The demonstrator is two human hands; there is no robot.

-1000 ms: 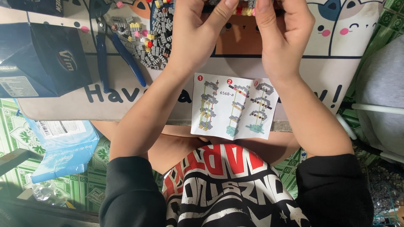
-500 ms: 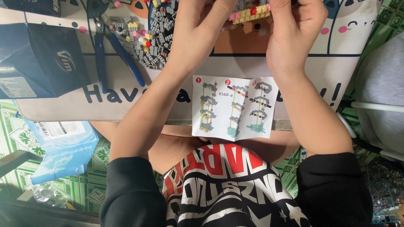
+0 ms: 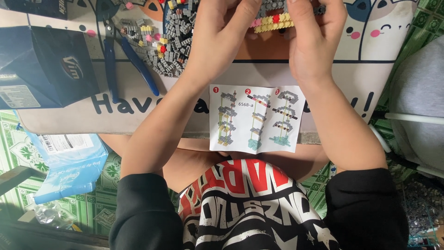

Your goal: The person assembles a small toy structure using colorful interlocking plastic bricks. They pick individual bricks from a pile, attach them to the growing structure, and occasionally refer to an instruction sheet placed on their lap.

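**Small brick build held at the top edge of the frame**

Centrally, at the top of the frame, both hands close on a small brick build [image 3: 273, 18] of grey, yellow, pink and red pieces. The left hand [image 3: 217, 41] pinches its left end with curled fingers; the right hand [image 3: 314, 41] grips the right end, thumb lying over the yellow row. The build looks light and stiff, but it is only pressed together and would likely part at its seams under a twist. Judged from this view, the safest hold is along the long sides, near both ends, with pressure square to the studs. Its smooth plastic faces may slip under a loose pinch.

Below the hands lies an instruction sheet [image 3: 256, 118] showing three numbered stages, flat on the mat [image 3: 370, 78] and overhanging its near edge. In the upper left sit a heap of loose bricks [image 3: 169, 44], mostly grey, blue-handled pliers [image 3: 122, 55] and a dark blue box [image 3: 44, 65].

Hidden: the build's upper part and most fingertips are cut off by the frame edge, so its full shape cannot be told. The underside is covered by the palms.
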